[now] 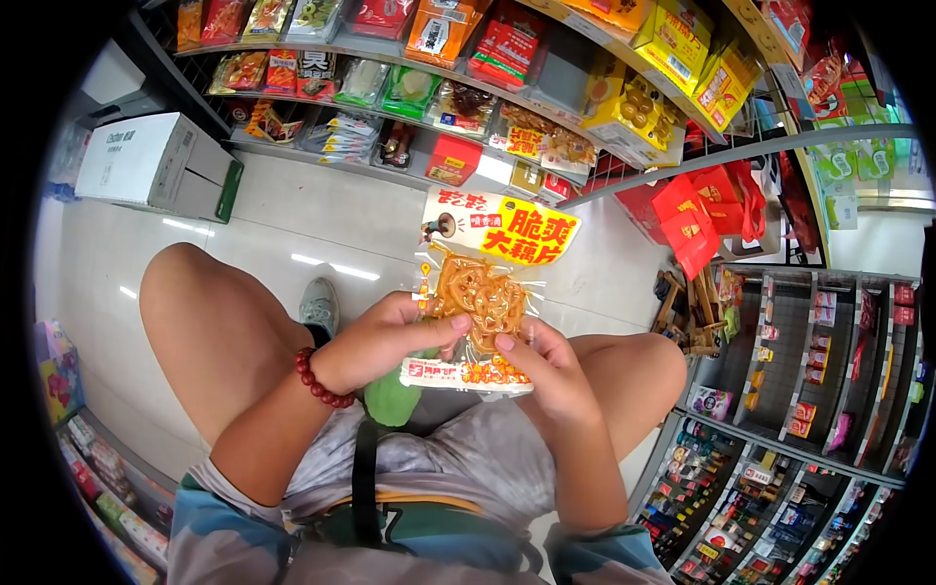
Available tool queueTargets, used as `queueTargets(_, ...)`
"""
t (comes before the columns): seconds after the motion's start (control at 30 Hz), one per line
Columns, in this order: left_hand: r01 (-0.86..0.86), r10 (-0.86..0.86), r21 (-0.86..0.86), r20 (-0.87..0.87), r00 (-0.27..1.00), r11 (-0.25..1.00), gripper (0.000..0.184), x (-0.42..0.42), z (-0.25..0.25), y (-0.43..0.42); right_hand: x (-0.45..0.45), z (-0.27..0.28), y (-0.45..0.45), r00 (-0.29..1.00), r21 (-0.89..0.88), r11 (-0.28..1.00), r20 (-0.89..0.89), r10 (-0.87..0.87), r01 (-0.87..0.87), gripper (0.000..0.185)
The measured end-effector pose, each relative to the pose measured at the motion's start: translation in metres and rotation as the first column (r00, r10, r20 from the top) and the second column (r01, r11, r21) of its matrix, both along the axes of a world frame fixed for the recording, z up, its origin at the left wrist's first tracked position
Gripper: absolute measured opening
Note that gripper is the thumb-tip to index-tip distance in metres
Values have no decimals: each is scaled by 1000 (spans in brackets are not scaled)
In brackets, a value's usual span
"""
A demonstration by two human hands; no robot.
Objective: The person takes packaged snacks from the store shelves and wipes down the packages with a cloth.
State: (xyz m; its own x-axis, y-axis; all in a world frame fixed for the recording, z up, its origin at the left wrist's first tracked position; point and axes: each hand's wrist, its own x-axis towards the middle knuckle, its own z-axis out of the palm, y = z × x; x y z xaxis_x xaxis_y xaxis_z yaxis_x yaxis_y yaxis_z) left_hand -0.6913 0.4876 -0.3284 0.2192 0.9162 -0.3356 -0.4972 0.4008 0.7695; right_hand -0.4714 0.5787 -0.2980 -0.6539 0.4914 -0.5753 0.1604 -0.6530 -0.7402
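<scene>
The packet (pixel 485 297) is held up between both hands over the seated or squatting person's lap, its printed top edge pointing away toward the front shelves (pixel 341 54) and its bottom edge nearest the body. It has a white and yellow header with red lettering, a clear middle showing orange-brown contents, and a printed strip along the bottom.

The left hand (pixel 375 341) grips the packet's left edge, below the middle. Its thumb lies across the front, tip on the clear part, and its other fingers are folded behind. The right hand (pixel 554 378) grips the lower right edge, its thumb also pressed on the front, a little nearer the bottom strip. The two thumb tips are near each other but apart, with a narrow part of the packet showing between them. A dark red bracelet (pixel 325 380) circles the left wrist.

Just below the packet's lower left corner is a green object (pixel 392 398), perhaps a pouch or a piece of cloth; its shape is partly hidden.

A shoe (pixel 320 304) stands on the tiled floor (pixel 273 195) beyond the left forearm. Farther off, a white box (pixel 146 161) sits on the floor by the left end of the front shelves. Yellow packs (pixel 639 112) stand toward those shelves' right end, with red bags (pixel 702 214) beyond their lower right corner. More racks (pixel 799 361) stand to the right.
</scene>
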Motion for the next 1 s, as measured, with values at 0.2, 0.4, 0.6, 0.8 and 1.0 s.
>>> queueTargets(0.2, -14, 14, 15, -4, 1000, 1000, 26, -3, 1, 0, 2, -5, -3, 999, -8, 999, -22, -35, 35, 33)
queueTargets(0.4, 11, -9, 42, -42, 999, 999, 29, -5, -3, 0, 1, -6, -3, 996, -4, 998, -71, -58, 58, 33)
queueTargets(0.6, 60, -59, 36, -22, 998, 998, 28, -6, -4, 1, 2, -1, -2, 993, -29, 997, -88, -78, 75, 32)
queueTargets(0.8, 29, -28, -28, 38, 999, 999, 37, -2, -12, 1, 5, 2, 2, 980, -127, 980, -107, -169, 155, 28)
queueTargets(1.0, -88, 89, -47, 19, 996, 995, 41, -4, -5, 7, 12, -9, 5, 995, -143, 989, -84, -54, 42, 29)
